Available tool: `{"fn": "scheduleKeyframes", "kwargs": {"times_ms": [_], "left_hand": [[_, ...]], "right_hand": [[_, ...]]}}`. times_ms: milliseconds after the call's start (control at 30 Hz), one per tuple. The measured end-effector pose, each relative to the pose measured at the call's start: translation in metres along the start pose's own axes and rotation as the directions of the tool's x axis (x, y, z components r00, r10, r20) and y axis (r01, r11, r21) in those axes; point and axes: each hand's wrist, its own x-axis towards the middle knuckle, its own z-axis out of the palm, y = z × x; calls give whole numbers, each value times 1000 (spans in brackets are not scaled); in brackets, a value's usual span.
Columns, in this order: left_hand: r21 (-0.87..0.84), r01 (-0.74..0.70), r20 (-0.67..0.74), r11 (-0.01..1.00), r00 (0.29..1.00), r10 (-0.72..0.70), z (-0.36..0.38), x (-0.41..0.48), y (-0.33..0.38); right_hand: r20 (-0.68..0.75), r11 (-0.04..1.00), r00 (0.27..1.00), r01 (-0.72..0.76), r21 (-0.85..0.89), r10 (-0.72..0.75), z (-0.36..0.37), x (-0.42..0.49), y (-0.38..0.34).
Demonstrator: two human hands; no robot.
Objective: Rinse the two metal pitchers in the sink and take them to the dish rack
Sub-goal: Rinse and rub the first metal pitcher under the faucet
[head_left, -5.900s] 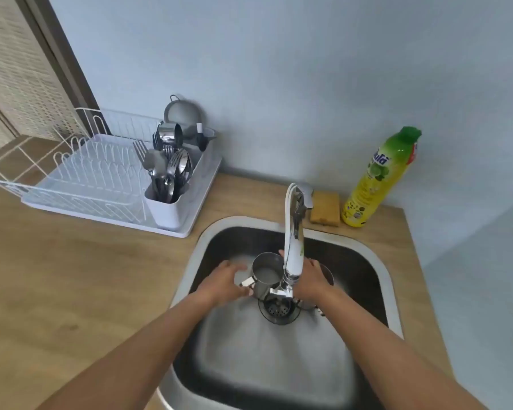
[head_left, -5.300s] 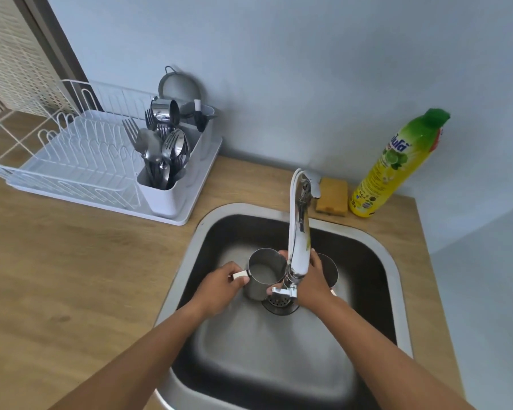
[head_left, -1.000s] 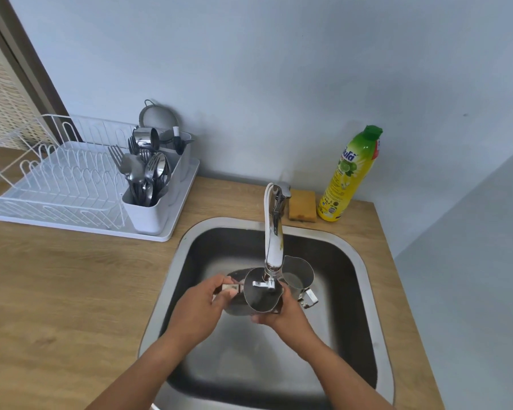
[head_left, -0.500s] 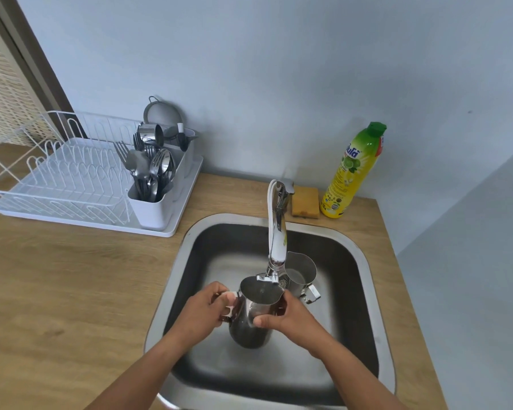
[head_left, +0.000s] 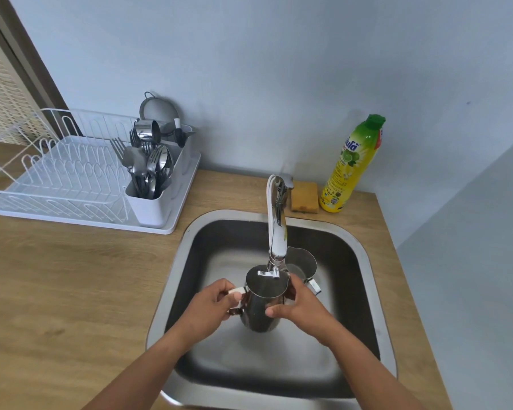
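I hold one metal pitcher [head_left: 262, 303] upright above the steel sink [head_left: 187, 247], its mouth right under the tap spout [head_left: 274, 232]. My left hand [head_left: 211, 303] grips its handle on the left side. My right hand [head_left: 296, 304] wraps the pitcher's right wall. The second metal pitcher [head_left: 304, 266] stands on the sink floor just behind and to the right, partly hidden by the tap. The white dish rack [head_left: 71, 179] sits on the counter at the far left.
A cutlery holder [head_left: 151, 199] full of forks and spoons stands in the rack's right end, with a strainer [head_left: 159, 109] behind it. A yellow sponge [head_left: 304, 196] and a yellow-green detergent bottle [head_left: 353, 164] stand behind the sink. The wooden counter [head_left: 57, 276] lies between sink and rack.
The held pitcher was tilted on its side a second ago; it is now turned upright and raised under the spout. The second pitcher has stayed in place.
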Motion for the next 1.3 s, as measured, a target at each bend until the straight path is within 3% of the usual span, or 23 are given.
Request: {"fn": "scheduleKeyframes", "kwargs": {"times_ms": [133,300,400,567,767,967,1167,1300], "left_hand": [[79,-6,-73,997,997,11,-14,6,-1],[79,-18,44,997,999,15,-9,6,5],[115,-69,-44,991,996,75,-15,7,7],[43,-23,1,999,1000,23,-24,1,3],[57,-56,-52,997,997,59,-21,0,2],[70,11,68,997,998,-16,-11,2,-7],[-2,16,53,1000,998,-16,-2,13,-7],[-70,4,94,998,996,3,1,15,1]], "right_hand": [[19,1000,1000,18,-17,-18,13,6,-7],[22,999,1000,-17,-31,17,-3,5,-2],[-28,1000,999,17,20,-16,9,4,-3],[115,999,993,-36,18,34,13,3,-2],[33,1000,999,-24,17,23,15,2,-6],[-27,996,1000,-15,-92,13,6,-2,-2],[-172,980,981,54,-193,-88,7,-6,-15],[-246,928,946,116,-355,-212,3,-13,-25]]}}
